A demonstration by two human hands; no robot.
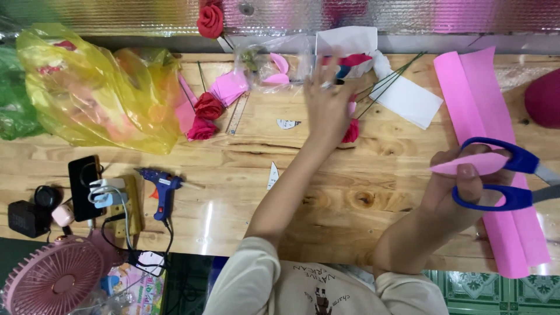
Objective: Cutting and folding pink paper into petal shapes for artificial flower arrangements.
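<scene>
My right hand (461, 184) grips blue-handled scissors (506, 175) and pinches a small pink paper petal (469, 164) under the thumb, above a long folded pink paper sheet (472, 93). My left hand (328, 108) reaches far across the wooden table (326, 192), blurred, with its fingers over a red and pink paper piece (350, 61) beside a white paper sheet (408, 99). A red paper rose (352, 131) on thin green wire stems (388, 79) lies just right of that hand. Whether the left hand holds anything is unclear.
A yellow plastic bag (93, 87) fills the far left, with red paper roses (205, 114) and a ruler (237, 114) beside it. A blue glue gun (163, 186), phone (83, 184), power strip (125, 204) and pink fan (55, 277) sit near left. A clear bag of petals (274, 67) lies at the back.
</scene>
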